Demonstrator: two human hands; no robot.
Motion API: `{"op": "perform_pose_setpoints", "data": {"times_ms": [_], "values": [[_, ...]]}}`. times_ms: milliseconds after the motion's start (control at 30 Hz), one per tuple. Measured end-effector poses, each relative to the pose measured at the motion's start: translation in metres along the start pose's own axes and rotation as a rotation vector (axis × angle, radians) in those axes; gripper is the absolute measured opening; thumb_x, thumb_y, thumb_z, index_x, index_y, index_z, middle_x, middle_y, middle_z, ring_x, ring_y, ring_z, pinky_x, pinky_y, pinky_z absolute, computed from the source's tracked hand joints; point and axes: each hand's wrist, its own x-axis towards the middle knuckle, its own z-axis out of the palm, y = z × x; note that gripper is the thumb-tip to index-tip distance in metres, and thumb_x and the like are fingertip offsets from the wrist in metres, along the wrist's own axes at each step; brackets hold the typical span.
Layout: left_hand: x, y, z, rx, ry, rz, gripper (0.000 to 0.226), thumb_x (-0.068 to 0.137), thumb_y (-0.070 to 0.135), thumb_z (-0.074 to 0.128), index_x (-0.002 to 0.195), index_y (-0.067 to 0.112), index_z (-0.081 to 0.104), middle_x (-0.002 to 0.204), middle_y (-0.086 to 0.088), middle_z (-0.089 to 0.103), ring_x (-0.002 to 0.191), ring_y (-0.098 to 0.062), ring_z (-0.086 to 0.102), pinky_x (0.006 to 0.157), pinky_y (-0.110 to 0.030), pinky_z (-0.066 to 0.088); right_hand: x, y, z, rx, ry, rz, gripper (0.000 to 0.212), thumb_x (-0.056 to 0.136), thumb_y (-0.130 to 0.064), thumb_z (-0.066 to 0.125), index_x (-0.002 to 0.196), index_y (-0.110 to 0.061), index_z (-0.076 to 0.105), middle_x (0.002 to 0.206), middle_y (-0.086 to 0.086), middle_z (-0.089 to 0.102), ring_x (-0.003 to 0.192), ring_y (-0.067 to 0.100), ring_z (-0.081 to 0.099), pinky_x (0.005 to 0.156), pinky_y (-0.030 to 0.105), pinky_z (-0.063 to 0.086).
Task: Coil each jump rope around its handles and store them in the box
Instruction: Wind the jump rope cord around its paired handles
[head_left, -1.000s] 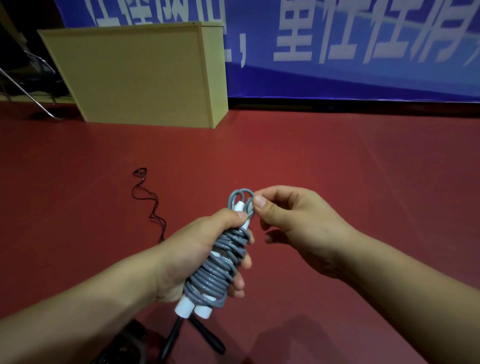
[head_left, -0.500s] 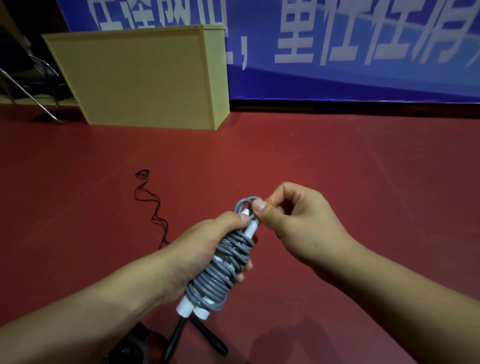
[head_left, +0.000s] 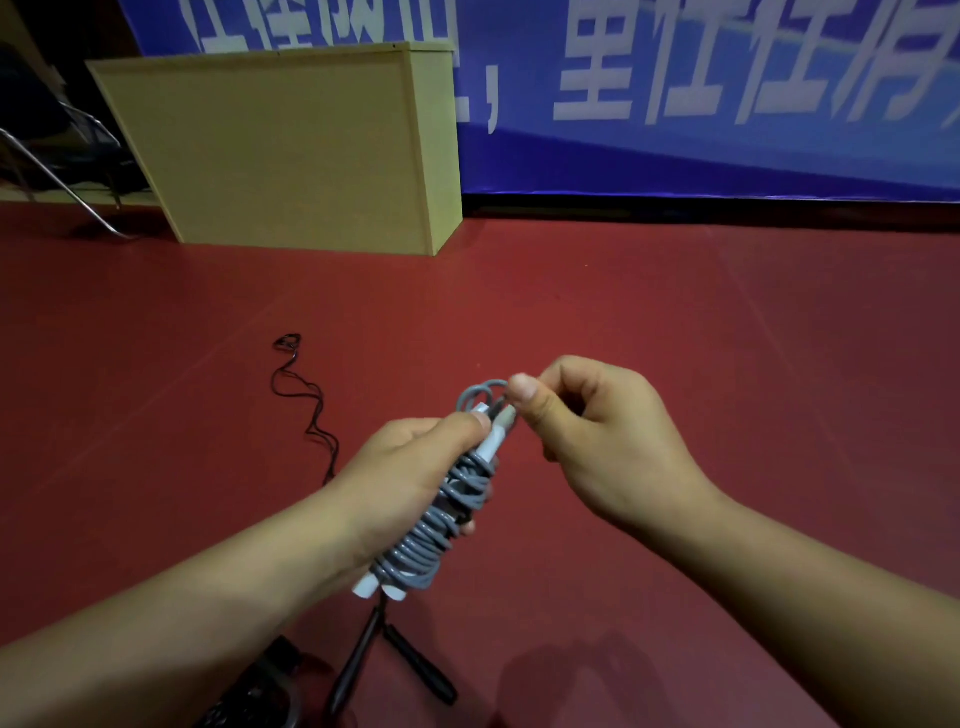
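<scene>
Nearly done with this one, I judge: my left hand (head_left: 415, 467) grips the grey rope (head_left: 441, 525), smooth rubbery cord wound tight around two white plastic handles (head_left: 491, 441), held above the red floor (head_left: 675, 338). My right hand (head_left: 597, 431) pinches the last loop at the top. Next I need to tuck that loop snugly, then carry the bundle to the tan box (head_left: 280, 150) well ahead. A black rope (head_left: 306, 410) lies uncoiled.

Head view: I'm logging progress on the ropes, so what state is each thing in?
grey jump rope: coiled round its white handles, last loop loose at top
left hand: grips the coil
right hand: pinches the top loop
black jump rope: uncoiled on the floor
</scene>
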Motion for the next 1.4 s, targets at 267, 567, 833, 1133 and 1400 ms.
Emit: {"op": "perform_pose_setpoints", "data": {"times_ms": [267, 567, 833, 1133, 1400], "values": [[0.003, -0.004, -0.001, -0.072, -0.076, 0.092, 0.034, 0.087, 0.039, 0.063, 0.075, 0.007, 0.066, 0.069, -0.017, 0.063, 0.049, -0.024, 0.055, 0.047, -0.024, 0.046, 0.004, 0.004, 0.002, 0.338, -0.076, 0.265, 0.028, 0.099, -0.032, 0.051, 0.086, -0.014, 0.068, 0.073, 0.009, 0.060, 0.058, 0.015, 0.053, 0.057, 0.033, 0.045], [0.006, -0.006, 0.003, 0.048, -0.092, 0.125, 0.054, 0.067, 0.056, 0.065, 0.079, 0.004, 0.066, 0.064, -0.014, 0.062, 0.050, -0.024, 0.056, 0.051, -0.028, 0.047, 0.003, 0.006, 0.003, 0.552, -0.190, 0.489, 0.029, 0.096, -0.033, 0.057, 0.071, -0.019, 0.057, 0.058, -0.005, 0.052, 0.052, 0.005, 0.048, 0.053, 0.022, 0.042], [0.026, -0.019, -0.025, 0.466, -0.022, 0.170, 0.080, 0.068, 0.083, 0.051, 0.086, 0.006, 0.057, 0.070, -0.006, 0.056, 0.059, -0.016, 0.051, 0.061, -0.034, 0.040, 0.022, 0.015, 0.016, 0.382, 0.019, 0.369, 0.034, 0.096, -0.033, 0.058, 0.070, -0.013, 0.059, 0.056, 0.000, 0.049, 0.057, 0.018, 0.041, 0.056, 0.031, 0.037], [0.003, -0.007, -0.063, 0.655, 0.300, 0.071, 0.057, 0.088, 0.069, 0.045, 0.073, 0.015, 0.054, 0.058, 0.002, 0.042, 0.045, -0.012, 0.041, 0.050, -0.025, 0.031, 0.040, -0.001, 0.073, 0.476, -0.020, 0.240, 0.037, 0.095, -0.032, 0.060, 0.061, -0.019, 0.062, 0.063, 0.007, 0.049, 0.061, 0.019, 0.040, 0.061, 0.035, 0.036], [-0.033, -0.048, -0.137, 0.625, 0.528, -0.185, 0.057, 0.091, 0.066, 0.044, 0.074, 0.015, 0.060, 0.071, -0.002, 0.055, 0.067, -0.020, 0.053, 0.064, -0.029, 0.040, 0.024, -0.015, 0.195, 0.622, -0.188, 0.254, 0.018, 0.096, -0.019, 0.059, 0.081, -0.017, 0.068, 0.059, -0.007, 0.052, 0.053, 0.007, 0.042, 0.058, 0.027, 0.037]]}}
